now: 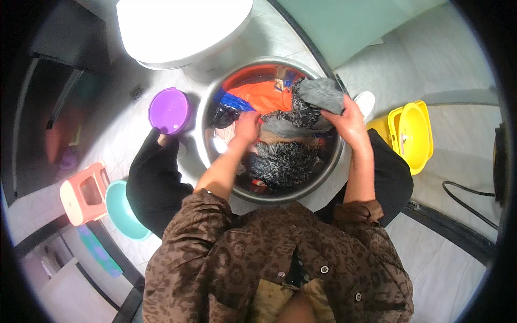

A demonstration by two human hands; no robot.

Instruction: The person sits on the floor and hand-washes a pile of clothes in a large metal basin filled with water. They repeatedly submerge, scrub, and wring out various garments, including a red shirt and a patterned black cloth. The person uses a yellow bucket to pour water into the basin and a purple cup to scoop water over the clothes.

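A large round metal basin stands on the floor between my knees, with wet laundry in dark water. My right hand grips a grey piece of cloth and lifts it at the basin's right rim. Black cloth with a pale print lies below and beside it. My left hand is curled at the left end of the dark printed cloth, its fingertips partly hidden. Beyond it lie an orange garment and a blue shiny piece.
A purple round lid or tub is by my left foot. Farther left are a pink stool and a turquoise basin. Yellow containers stand right, near a white shoe. A white toilet and a glass panel lie ahead.
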